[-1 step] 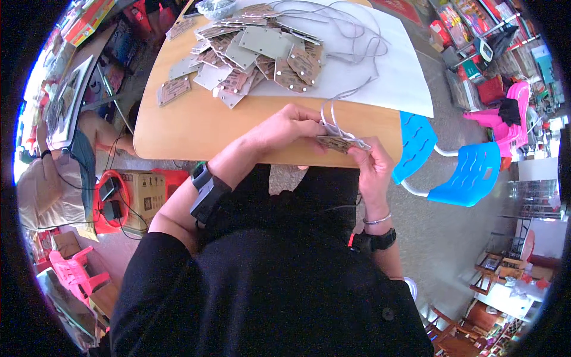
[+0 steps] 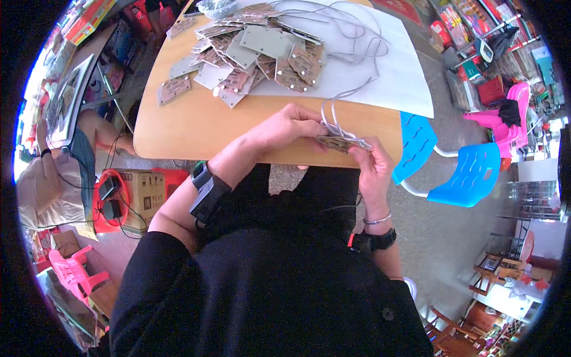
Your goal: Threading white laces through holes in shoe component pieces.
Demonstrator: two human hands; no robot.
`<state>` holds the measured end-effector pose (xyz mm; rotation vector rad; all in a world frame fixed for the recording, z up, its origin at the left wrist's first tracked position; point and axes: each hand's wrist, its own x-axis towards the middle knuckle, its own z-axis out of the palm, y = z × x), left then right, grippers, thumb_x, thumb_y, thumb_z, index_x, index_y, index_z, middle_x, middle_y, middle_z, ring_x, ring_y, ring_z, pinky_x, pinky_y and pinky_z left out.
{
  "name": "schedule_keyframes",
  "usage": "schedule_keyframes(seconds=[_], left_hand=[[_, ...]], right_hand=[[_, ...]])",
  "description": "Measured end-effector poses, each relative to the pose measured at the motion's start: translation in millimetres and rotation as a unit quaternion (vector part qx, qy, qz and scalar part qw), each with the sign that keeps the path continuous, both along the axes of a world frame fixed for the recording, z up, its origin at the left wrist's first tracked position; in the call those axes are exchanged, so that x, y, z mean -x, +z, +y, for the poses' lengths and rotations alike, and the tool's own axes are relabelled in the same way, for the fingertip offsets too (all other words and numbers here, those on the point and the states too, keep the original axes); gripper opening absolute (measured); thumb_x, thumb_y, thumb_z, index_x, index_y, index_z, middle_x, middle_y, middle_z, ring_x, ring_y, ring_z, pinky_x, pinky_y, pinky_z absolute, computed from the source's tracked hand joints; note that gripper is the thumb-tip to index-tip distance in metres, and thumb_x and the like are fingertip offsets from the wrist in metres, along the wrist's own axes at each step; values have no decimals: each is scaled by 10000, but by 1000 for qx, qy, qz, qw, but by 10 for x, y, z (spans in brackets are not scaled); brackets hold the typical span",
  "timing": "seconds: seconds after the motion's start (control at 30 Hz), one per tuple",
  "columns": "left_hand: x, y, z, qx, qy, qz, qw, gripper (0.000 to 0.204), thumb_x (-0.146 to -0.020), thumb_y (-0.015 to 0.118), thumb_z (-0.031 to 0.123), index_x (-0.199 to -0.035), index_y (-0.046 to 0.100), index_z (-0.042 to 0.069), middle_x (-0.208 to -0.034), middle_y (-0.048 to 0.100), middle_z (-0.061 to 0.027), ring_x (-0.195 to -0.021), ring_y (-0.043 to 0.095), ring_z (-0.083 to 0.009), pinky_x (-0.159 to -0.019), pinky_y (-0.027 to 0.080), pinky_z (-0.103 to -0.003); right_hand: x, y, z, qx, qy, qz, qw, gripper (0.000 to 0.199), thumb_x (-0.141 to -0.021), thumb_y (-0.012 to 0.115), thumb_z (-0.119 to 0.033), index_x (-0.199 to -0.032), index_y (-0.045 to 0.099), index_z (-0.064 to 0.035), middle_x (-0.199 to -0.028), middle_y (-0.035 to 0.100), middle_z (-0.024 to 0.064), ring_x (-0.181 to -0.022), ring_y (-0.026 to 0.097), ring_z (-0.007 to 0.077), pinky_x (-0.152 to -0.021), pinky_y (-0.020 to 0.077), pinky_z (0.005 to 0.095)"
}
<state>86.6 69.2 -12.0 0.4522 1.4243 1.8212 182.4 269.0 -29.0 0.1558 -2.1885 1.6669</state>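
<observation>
At the table's near edge, my left hand is closed on the left end of a small brown printed plate. My right hand pinches its right end, where a grey cord lies over it. The cord loops up from the plate and runs back across the white sheet. What the fingertips do beneath the plate is hidden. Farther back on the table is a heaped pile of similar flat plates, some with pale grey faces and others brown with white dots at the corners.
The wooden table carries a white sheet and a clear plastic container. A blue chair stands at the right. To the left are a seated person's leg, a red stool and a cardboard box.
</observation>
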Motion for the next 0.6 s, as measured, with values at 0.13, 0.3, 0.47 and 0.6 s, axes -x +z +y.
schedule_keyframes(seconds=[0.13, 0.3, 0.47, 0.6], left_hand=[[4, 14, -16, 46, 38, 21, 998, 219, -858, 596, 150, -945, 679, -33, -879, 679, -72, -799, 622, -127, -763, 495, -266], [-28, 12, 16, 67, 25, 86, 994, 199, -856, 606, 184, -889, 684, 4, -749, 636, -25, -662, 583, -92, -556, 485, -252], [-26, -54, 23, 84, 19, 145, 986, 199, -863, 592, 197, -822, 664, 15, -684, 602, -15, -559, 571, -88, -423, 493, -253], [-20, -63, 6, 74, 28, 156, 985, 194, -864, 611, 164, -950, 684, 6, -774, 653, -1, -720, 560, -52, -644, 456, -232]], right_hand=[[20, 184, 22, 43, 11, -83, 996, 155, -819, 661, -101, -935, 615, -8, -856, 578, 14, -798, 523, 109, -720, 419, 242], [215, 636, 36, 10, 34, -67, 997, 284, -822, 662, -267, -917, 623, -2, -958, 593, 38, -909, 519, 119, -810, 418, 275], [369, 581, -174, 53, 71, -181, 980, 154, -824, 636, -166, -828, 629, -12, -744, 576, -19, -723, 534, 90, -710, 429, 239], [449, 518, -104, 174, 10, -170, 970, 126, -831, 617, -140, -780, 608, -26, -696, 569, -32, -671, 511, 58, -636, 403, 214]])
